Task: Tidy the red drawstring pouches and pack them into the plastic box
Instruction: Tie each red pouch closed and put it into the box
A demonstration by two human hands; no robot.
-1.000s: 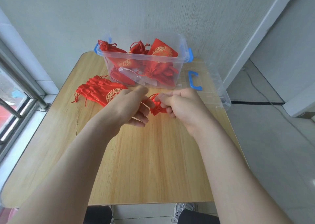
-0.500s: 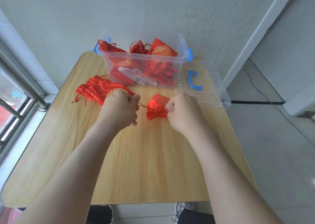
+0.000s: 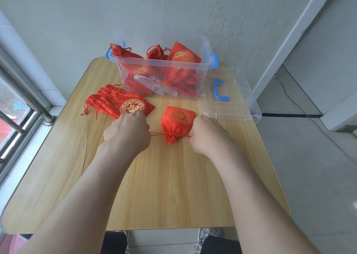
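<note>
While your left hand [image 3: 127, 132] and right hand [image 3: 208, 136] each pinch a drawstring [image 3: 157, 134] end, the pouch [image 3: 177, 122] lies cinched just in front of the plastic box [image 3: 162, 64]. Step: tightening. Next, likely: lift it inside.

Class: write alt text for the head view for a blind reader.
Left hand and right hand hold the drawstrings of a red pouch taut on a wooden table. Behind: a stack of pouches, a clear box holding more, its lid.
</note>
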